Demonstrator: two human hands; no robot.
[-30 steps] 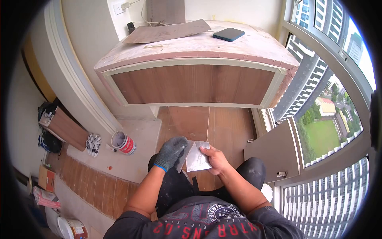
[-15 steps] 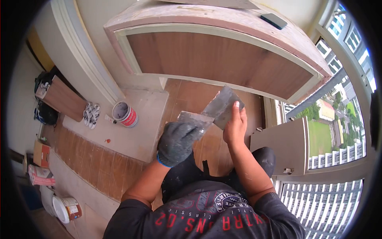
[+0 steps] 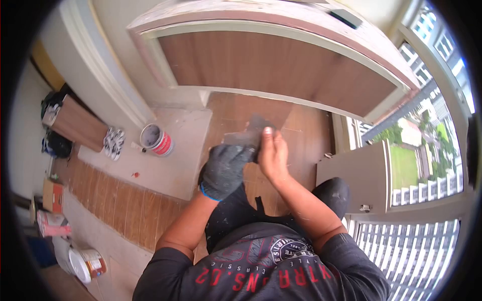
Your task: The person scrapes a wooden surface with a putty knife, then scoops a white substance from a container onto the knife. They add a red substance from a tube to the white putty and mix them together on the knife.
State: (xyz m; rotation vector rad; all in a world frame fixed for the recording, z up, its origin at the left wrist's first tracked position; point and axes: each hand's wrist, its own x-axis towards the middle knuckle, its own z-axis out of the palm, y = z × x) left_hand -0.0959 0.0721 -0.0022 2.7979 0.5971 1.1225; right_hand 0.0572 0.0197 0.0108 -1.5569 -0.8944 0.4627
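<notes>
My left hand (image 3: 224, 170), in a dark grey glove with a blue cuff, is closed round a flat grey scraper blade (image 3: 235, 139). Bare and just to its right, my right hand (image 3: 272, 153) grips a second dark flat blade (image 3: 261, 123), thumb laid on its face. The two blades overlap in front of my chest, blurred by motion, and I cannot tell exactly where they touch. Their handles are hidden by my fingers.
A pink-edged counter with a brown panel (image 3: 271, 67) spans the front, a dark flat object (image 3: 345, 18) on top. At left are an open red-and-white bucket (image 3: 157, 140), shoes (image 3: 114, 143) and a lidded tub (image 3: 88, 265). A cabinet door (image 3: 354, 178) and windows stand right.
My right hand and its blade have moved left, closer to my gloved left hand, so the blades now overlap more. The view has shifted slightly.
</notes>
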